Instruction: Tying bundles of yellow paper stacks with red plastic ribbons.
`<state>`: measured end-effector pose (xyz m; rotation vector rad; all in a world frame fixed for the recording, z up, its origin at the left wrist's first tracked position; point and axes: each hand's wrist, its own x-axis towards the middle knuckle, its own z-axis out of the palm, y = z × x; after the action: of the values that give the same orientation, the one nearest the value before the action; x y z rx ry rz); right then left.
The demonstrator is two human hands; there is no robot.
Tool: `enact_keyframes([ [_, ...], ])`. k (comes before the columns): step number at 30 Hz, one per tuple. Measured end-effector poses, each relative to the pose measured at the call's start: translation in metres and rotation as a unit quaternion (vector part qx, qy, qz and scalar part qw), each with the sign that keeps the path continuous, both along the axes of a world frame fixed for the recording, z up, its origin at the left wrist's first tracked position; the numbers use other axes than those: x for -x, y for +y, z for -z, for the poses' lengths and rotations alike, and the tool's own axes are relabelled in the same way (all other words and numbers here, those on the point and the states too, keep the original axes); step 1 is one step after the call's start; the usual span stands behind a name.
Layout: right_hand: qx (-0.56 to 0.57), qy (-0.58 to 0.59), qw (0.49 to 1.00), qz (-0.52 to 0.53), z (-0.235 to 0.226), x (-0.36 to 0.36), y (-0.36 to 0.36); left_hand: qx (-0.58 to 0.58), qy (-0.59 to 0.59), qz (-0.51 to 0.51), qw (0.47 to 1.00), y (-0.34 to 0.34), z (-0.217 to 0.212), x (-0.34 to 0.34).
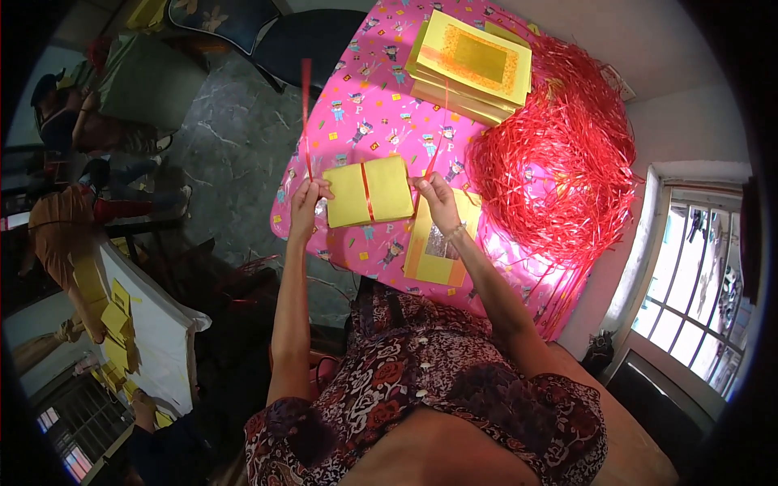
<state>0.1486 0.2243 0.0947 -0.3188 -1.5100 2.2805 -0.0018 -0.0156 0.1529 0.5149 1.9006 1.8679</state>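
Observation:
A stack of yellow paper (344,197) lies on the pink patterned tablecloth (348,146), with one red ribbon band running across its middle. My left hand (305,204) is closed at the stack's left edge, pinching a red plastic ribbon (306,121) whose free end sticks up and away. At the right edge, my right hand (438,201) pinches another length of red ribbon (442,134) that rises toward the far side. Partly beneath my right hand and wrist lies a yellow sheet with an orange border and a silvery patch (438,247).
A large heap of shredded red ribbon (559,170) covers the table's right side. Behind it stands a tall pile of yellow papers (474,65). A dark chair (308,44) is at the far left. Other people work at a white table (158,324) with yellow papers on the left.

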Motion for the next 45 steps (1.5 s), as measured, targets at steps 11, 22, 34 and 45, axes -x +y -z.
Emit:
enact_keyframes([
  [11, -0.082, -0.025, 0.996, 0.001, -0.007, -0.006, -0.01, 0.296, 0.483, 0.14, 0.812, 0.046, -0.047, -0.044],
  [22, -0.167, -0.077, 0.976, 0.117, -0.028, -0.02, -0.013, 0.279, 0.279, 0.027, 0.919, 0.11, -0.022, -0.077],
  [34, -0.584, 0.09, 0.803, 0.078, -0.093, 0.003, 0.003, 0.253, 0.405, 0.052, 0.877, 0.105, -0.004, -0.076],
  [45, -0.535, -0.1, 0.839, -0.001, -0.069, -0.046, -0.013, 0.173, 0.036, 0.154, 0.972, 0.102, 0.0, -0.047],
])
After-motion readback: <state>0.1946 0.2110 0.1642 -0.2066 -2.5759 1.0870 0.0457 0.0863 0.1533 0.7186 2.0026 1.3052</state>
